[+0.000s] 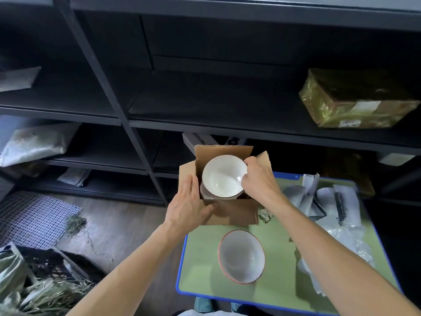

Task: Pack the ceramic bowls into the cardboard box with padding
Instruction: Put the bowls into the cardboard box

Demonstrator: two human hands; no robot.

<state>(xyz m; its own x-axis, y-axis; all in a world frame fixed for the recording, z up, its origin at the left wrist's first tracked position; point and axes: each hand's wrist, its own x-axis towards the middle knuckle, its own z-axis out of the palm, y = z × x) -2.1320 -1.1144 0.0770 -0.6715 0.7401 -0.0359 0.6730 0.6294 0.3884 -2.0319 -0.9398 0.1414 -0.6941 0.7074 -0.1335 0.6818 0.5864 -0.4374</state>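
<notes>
Head view. Step in hand, I reckon: seating a bowl in the box. The box is sitting at the 12 o'clock end of the tabletop, flaps standing open. The white bowl is lying mouth-up inside it, tipping a bit twd the person. Its rim is sitting roughly level w/ the opening, so prob not fully down. Something rounded & darker is showing under it at 7 o'clock. Maybe another bowl or wrapping, can't tell which.

Right grip is working at 3 o'clock of the white bowl & grasping it, fingers & thumb curling on the rim next to the right flap. Left grip is released, holding nothing. Its fingers are lying straight & together, pressing flat against the box's left flap at 9 o'clock, w/ the thumb lying on the front wall, steadying the box.

The second bowl is sitting mouth-up on the tabletop at 6 o'clock of the box, near but apart from it. Padding, crumpled pale sheets & plastic, is lying at 3 o'clock of the box along the tabletop's right edge.

Next move, as I'm judging it:
- Lowering the white bowl level till it's resting.
- Letting go of the rim w/o knocking the flap.
- Fetching padding before the second bowl is going in.

Risk: ceramic hitting ceramic if no layer is going btw them.
</notes>
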